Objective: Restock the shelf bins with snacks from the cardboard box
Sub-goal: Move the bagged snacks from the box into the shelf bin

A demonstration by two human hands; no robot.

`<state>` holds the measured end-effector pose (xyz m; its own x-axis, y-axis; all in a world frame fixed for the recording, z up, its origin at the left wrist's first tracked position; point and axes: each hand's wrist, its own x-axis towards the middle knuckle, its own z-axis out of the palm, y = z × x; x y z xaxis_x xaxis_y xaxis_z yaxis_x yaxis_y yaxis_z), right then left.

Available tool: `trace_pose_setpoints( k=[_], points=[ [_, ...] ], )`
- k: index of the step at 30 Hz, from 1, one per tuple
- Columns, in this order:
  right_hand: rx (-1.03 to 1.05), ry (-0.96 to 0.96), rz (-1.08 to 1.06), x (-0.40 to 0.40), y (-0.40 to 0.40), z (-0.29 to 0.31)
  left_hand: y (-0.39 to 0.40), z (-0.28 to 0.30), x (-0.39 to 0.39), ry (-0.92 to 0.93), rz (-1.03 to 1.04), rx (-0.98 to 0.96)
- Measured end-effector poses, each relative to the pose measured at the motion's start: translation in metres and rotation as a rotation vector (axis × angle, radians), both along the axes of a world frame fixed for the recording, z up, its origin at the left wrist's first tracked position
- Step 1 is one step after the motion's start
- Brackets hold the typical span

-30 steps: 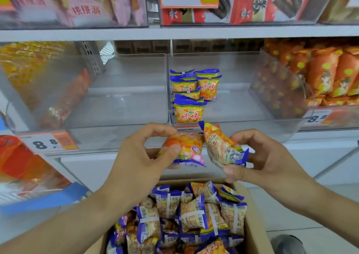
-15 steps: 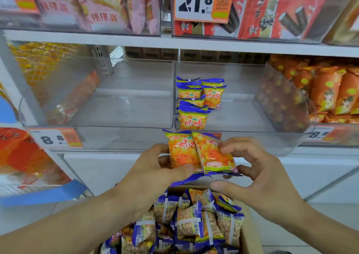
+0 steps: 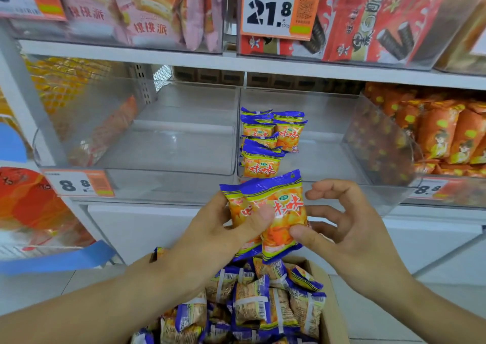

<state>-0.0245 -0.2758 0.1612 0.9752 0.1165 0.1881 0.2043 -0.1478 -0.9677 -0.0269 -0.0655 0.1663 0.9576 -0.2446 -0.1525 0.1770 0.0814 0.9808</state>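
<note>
On the upper shelf, pink pie packets (image 3: 147, 15) fill a clear bin, with red seaweed-roll packs (image 3: 368, 23) beside them behind an orange price tag reading 21.8 (image 3: 273, 8). Another price tag reading 8.8 (image 3: 79, 184) hangs on the lower shelf edge. Orange snack bags with a cartoon figure (image 3: 447, 133) crowd the far-right bin. A blue-edged display (image 3: 52, 259) with red packaging stands at the far left.
</note>
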Motion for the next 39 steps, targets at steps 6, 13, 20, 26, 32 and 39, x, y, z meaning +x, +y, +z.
trace_pose_setpoints(
  k=[6,13,20,26,32,39],
  points=[
    [-0.003,0.039,0.108,-0.002,0.003,0.000,0.001,-0.003,-0.002,-0.159,-0.016,0.141],
    [-0.074,0.064,0.174,0.003,-0.007,0.006,0.004,0.005,0.007,-0.241,-0.044,0.153],
    [-0.036,0.106,0.205,0.006,-0.007,-0.001,0.007,0.008,0.013,-0.294,-0.110,0.169],
    [-0.089,0.099,0.397,0.013,-0.014,0.012,0.008,0.008,0.018,-0.296,-0.216,0.209],
    [-0.152,-0.042,0.321,0.022,-0.014,0.026,0.005,0.010,0.029,-0.520,-0.178,0.310],
    [-0.075,-0.172,0.111,0.077,-0.033,0.053,0.008,0.006,0.069,-0.785,0.070,0.672]
  ],
)
